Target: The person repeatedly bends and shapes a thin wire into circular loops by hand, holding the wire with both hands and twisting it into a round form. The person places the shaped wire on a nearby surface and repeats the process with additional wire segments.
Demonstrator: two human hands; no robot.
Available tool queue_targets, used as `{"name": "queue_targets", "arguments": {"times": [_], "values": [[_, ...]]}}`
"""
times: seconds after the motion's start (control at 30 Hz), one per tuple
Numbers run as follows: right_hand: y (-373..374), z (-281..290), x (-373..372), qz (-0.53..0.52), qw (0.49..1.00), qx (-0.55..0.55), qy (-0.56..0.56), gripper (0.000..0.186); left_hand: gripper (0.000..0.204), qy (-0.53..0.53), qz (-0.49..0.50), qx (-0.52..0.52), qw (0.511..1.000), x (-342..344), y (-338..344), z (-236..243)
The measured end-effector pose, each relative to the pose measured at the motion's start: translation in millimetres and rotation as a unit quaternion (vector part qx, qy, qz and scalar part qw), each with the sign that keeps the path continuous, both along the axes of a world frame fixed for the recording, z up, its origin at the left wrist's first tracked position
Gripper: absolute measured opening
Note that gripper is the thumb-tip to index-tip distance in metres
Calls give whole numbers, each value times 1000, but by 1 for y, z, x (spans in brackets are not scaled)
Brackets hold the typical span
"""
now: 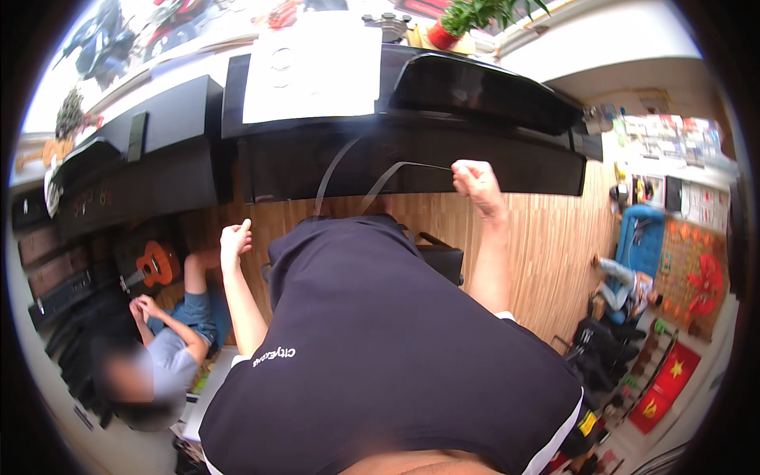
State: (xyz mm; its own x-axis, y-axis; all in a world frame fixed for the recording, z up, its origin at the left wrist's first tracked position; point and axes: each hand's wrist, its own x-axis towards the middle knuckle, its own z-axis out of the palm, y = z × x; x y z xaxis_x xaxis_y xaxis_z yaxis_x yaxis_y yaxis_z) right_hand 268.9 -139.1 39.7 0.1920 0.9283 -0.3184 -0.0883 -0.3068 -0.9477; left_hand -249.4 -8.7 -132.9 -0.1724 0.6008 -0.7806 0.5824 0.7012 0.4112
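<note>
My right hand [476, 187] is closed, held out in front of a glossy black cabinet that looks like an upright piano [483, 150]. Between its fingertips is the end of a thin grey band [404, 164], which arches over and drops toward my lap. Another grey arc shows to the left of it; I cannot tell whether it is the same band or a reflection. My left hand [236, 241] is raised on the left with curled fingers, apart from the cabinet, and whatever it may hold is hidden. A white sheet [313, 75] lies on top of the cabinet.
At the left, another person [162, 360] sits near a small orange-brown guitar [157, 263] and a second black cabinet [170, 119]. A potted plant [445, 36] stands at the back. On the right, someone rests on a blue sofa [640, 229] beyond the wooden floor [546, 237].
</note>
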Motion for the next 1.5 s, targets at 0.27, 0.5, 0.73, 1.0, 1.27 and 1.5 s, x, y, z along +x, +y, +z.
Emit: {"name": "queue_targets", "arguments": {"times": [0.27,0.5,0.73,1.0,1.27,1.5], "values": [[-14,-9,-123,0,977,13,214,17,35,-358,-406,369,755,193,28,191],[-7,5,-132,-26,986,13,164,13,16,-457,-518,289,663,266,14,184],[11,15,-132,138,946,13,292,35,15,-461,-468,209,725,239,28,180],[47,33,-132,133,954,131,237,36,25,-505,-281,4,816,248,2,169],[68,9,-105,45,953,213,-212,18,21,-254,-493,277,785,259,-11,164],[43,-32,-79,138,928,160,-308,18,16,-147,-482,394,769,254,-8,195]]}}
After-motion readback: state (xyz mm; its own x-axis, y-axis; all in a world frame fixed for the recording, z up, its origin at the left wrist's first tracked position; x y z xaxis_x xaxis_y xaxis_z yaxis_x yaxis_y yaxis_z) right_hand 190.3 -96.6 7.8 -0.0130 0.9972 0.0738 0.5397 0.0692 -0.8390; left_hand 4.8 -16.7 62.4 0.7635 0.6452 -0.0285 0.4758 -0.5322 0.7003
